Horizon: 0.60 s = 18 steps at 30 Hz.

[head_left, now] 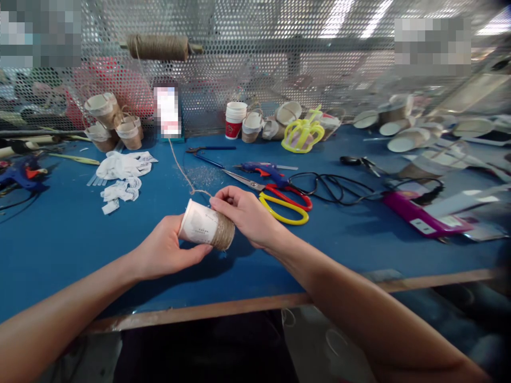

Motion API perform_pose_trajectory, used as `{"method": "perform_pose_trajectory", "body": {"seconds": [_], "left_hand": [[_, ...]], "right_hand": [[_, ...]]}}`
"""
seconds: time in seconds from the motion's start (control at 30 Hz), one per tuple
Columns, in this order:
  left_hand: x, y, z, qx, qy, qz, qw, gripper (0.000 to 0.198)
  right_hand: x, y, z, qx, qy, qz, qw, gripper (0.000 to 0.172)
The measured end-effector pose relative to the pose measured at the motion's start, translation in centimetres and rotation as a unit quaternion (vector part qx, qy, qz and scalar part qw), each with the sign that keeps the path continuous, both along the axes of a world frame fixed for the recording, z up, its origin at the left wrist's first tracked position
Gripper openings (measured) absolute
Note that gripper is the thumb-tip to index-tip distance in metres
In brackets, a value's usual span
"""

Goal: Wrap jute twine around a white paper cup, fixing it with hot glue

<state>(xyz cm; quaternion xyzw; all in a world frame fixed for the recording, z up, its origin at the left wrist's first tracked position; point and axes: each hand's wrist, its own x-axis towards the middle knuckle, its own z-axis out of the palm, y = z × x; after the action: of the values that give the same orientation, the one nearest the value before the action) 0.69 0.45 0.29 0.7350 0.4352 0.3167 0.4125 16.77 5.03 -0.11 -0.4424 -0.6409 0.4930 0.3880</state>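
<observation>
A white paper cup lies tilted on its side above the blue table, its base end wrapped in brown twine. My left hand is closed around the cup, with the thumb along its lower side. At the cup's upper side, my right hand pinches the twine strand between thumb and fingers. From there the strand runs slack across the table and up towards a twine roll on a rod at the mesh panel. Scissors with red and yellow handles lie just beyond my right hand.
A blue glue gun with black cable, pliers and a purple power strip lie on the table. White lace is heaped left. Twine-wrapped cups, stacked paper cups and a yellow crown-shaped basket stand behind.
</observation>
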Motion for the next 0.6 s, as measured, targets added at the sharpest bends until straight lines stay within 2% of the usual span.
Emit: {"method": "perform_pose_trajectory", "body": {"seconds": [0.3, 0.47, 0.6], "left_hand": [[-0.02, -0.04, -0.13, 0.023, 0.020, 0.001, 1.000, 0.016], [-0.44, 0.20, -0.16, 0.147, 0.075, 0.009, 0.986, 0.017], [-0.92, 0.62, -0.39, 0.250, 0.109, 0.015, 0.962, 0.017]], "right_hand": [[0.11, 0.04, -0.08, 0.009, -0.015, 0.009, 1.000, 0.021], [0.23, 0.13, 0.21, 0.002, -0.007, 0.011, 1.000, 0.031], [0.54, 0.11, 0.92, -0.100, 0.056, 0.084, 0.990, 0.036]]}}
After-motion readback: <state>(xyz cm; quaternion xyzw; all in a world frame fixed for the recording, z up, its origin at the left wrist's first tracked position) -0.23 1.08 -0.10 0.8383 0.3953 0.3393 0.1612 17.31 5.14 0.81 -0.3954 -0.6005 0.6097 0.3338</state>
